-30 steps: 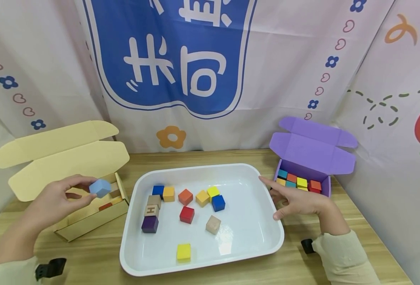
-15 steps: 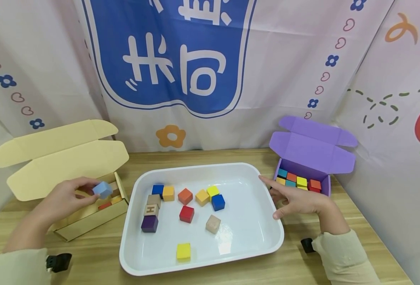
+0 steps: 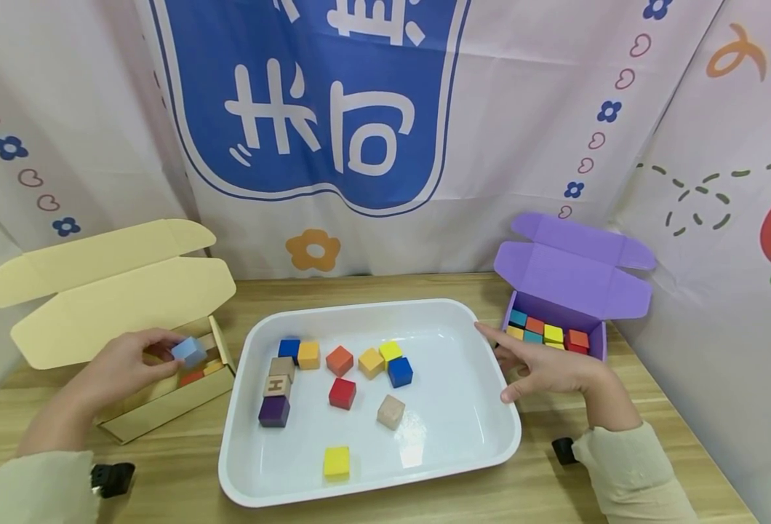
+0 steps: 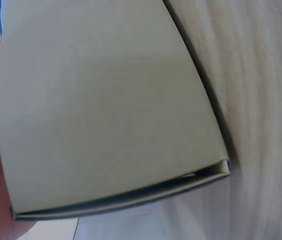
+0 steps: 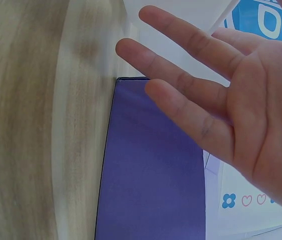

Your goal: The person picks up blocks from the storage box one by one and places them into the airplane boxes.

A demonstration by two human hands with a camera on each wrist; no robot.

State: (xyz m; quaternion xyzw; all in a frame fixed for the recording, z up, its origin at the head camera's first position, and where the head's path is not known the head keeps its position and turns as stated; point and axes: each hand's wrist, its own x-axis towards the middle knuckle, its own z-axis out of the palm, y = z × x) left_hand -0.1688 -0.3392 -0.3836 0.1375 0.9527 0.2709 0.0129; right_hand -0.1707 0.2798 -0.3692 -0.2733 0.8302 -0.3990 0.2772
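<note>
My left hand pinches light-blue cube between fingertips, over open yellow box at table's left. My right hand spread, fingers straight and apart, holding nothing, resting by white tray's right rim, beside purple box. In tray, plain wooden cube marked "H". Backdrop banner shows large white characters; I cannot read them.

Left hand has its fingers curled; right hand lies spread flat.
</note>
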